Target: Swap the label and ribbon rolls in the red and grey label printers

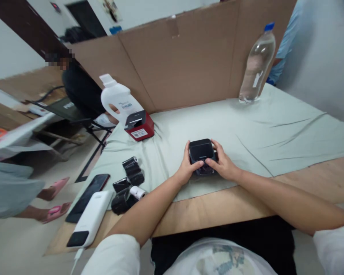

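Near left on a table (195, 118), a phone (87, 195) lies beside a white power bank (95, 214), then black rolls (131, 165). At centre, the left hand (187, 168) and right hand (226, 166) clasp a black device (201, 148) from both sides. Far right, a clear bottle (256, 68) stands.

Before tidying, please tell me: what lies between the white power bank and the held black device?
In the head view: black rolls, a white roll, then the left hand.
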### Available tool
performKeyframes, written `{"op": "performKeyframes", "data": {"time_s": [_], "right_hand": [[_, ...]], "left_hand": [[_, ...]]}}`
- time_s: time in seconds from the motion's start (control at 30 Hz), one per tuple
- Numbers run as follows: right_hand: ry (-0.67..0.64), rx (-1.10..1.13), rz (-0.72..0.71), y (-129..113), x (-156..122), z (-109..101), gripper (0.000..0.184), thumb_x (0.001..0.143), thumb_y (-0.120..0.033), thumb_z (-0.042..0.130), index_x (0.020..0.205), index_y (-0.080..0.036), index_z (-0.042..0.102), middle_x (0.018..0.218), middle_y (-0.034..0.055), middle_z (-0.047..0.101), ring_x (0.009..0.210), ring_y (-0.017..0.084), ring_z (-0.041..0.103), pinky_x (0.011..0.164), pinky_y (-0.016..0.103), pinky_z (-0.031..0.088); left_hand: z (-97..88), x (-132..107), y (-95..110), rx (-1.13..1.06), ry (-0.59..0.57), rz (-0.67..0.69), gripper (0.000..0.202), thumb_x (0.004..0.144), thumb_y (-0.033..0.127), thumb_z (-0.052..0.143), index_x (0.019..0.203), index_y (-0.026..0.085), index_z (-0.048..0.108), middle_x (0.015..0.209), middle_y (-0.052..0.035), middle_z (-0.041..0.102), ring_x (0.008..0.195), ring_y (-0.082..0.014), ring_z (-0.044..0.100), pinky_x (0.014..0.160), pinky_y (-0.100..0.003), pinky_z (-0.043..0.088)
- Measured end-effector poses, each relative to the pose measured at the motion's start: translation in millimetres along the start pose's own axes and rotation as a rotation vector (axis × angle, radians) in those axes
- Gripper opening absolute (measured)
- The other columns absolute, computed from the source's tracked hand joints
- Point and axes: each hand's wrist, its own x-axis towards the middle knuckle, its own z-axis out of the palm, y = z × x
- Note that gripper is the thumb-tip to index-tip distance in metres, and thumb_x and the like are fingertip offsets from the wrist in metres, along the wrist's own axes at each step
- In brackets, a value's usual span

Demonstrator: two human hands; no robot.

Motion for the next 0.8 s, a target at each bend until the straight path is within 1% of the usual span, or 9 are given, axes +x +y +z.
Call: {"op": "performKeyframes", "data": {"time_s": [0.07,0.1,0.17,0.27,0.37,0.47,0.57,0.7,0.8], "right_hand": [[-0.052,0.031,0.022,8,-2,3,0.09,0.084,-0.062,0.055,0.15,-0.019,0.012,0.136,0.0188,0.046,0.117,0.03,0.054,0.102,0.052,0.042],[-0.063,0.048,0.034,10,-3,4,0.091,0.084,-0.062,0.055,0.15,-0.019,0.01,0.133,0.0181,0.048,0.117,0.03,0.053,0.103,0.052,0.041],[-0.072,0.091,0.051,13,-3,3,0.092,0.083,-0.062,0.056,0.15,-0.018,0.01,0.127,0.0168,0.052,0.115,0.03,0.054,0.103,0.051,0.041],[-0.078,0.149,0.066,15,-1,0,0.092,0.083,-0.062,0.058,0.149,-0.018,0.011,0.119,0.0145,0.055,0.111,0.029,0.055,0.101,0.051,0.041],[-0.079,0.159,0.077,16,0,-3,0.092,0.082,-0.061,0.06,0.149,-0.019,0.013,0.115,0.0131,0.057,0.106,0.028,0.057,0.099,0.051,0.042],[-0.071,0.15,0.082,17,0,-3,0.092,0.081,-0.061,0.061,0.148,-0.019,0.014,0.113,0.0131,0.057,0.103,0.028,0.059,0.097,0.051,0.043],[-0.073,0.146,0.09,16,0,-5,0.092,0.08,-0.06,0.063,0.148,-0.02,0.014,0.115,0.0138,0.057,0.104,0.027,0.059,0.097,0.051,0.044],[-0.14,0.221,0.102,13,3,-11,0.096,0.078,-0.056,0.066,0.148,-0.019,0.012,0.121,0.0154,0.057,0.108,0.028,0.059,0.097,0.051,0.045],[-0.198,0.332,0.107,14,7,-17,0.09,0.079,-0.053,0.062,0.148,-0.02,0.014,0.127,0.0148,0.055,0.113,0.028,0.057,0.098,0.051,0.045]], "left_hand": [[-1.2,-1,-3,0.073,-0.009,-0.008,0.111,0.066,0.039,0.082,0.152,0.029,0.012,0.155,-0.0123,0.031,0.141,-0.03,0.033,0.118,-0.046,0.022],[-1.8,-2,-4,0.068,-0.022,-0.017,0.113,0.067,0.04,0.081,0.153,0.03,0.009,0.155,-0.0122,0.03,0.141,-0.0301,0.034,0.117,-0.046,0.023],[-2.9,-2,-2,-0.02,-0.069,-0.068,0.108,0.072,0.046,0.075,0.153,0.033,0.005,0.153,-0.011,0.036,0.136,-0.0308,0.042,0.112,-0.048,0.033],[-4.0,-1,2,-0.186,-0.103,-0.216,0.093,0.081,0.052,0.062,0.153,0.038,0.005,0.142,-0.0081,0.049,0.117,-0.0305,0.059,0.094,-0.049,0.05],[-5.5,1,5,-0.229,-0.078,-0.265,0.089,0.081,0.045,0.061,0.152,0.04,0.008,0.132,-0.0065,0.057,0.095,-0.0244,0.067,0.078,-0.041,0.057],[-7.9,2,4,-0.23,-0.068,-0.281,0.088,0.08,0.041,0.063,0.151,0.04,0.012,0.122,-0.0058,0.062,0.074,-0.0165,0.067,0.067,-0.035,0.058],[-9.7,3,3,-0.235,-0.059,-0.318,0.085,0.081,0.04,0.064,0.15,0.041,0.016,0.104,-0.0028,0.066,0.06,-0.013,0.064,0.061,-0.033,0.057],[-9.3,4,3,-0.252,0.005,-0.328,0.081,0.079,0.037,0.067,0.148,0.043,0.024,0.091,0.0003,0.066,0.06,-0.014,0.064,0.061,-0.033,0.056],[-9.2,5,3,-0.258,0.029,-0.332,0.079,0.078,0.035,0.068,0.146,0.044,0.029,0.088,0.0014,0.066,0.06,-0.0137,0.064,0.06,-0.032,0.056]]}}
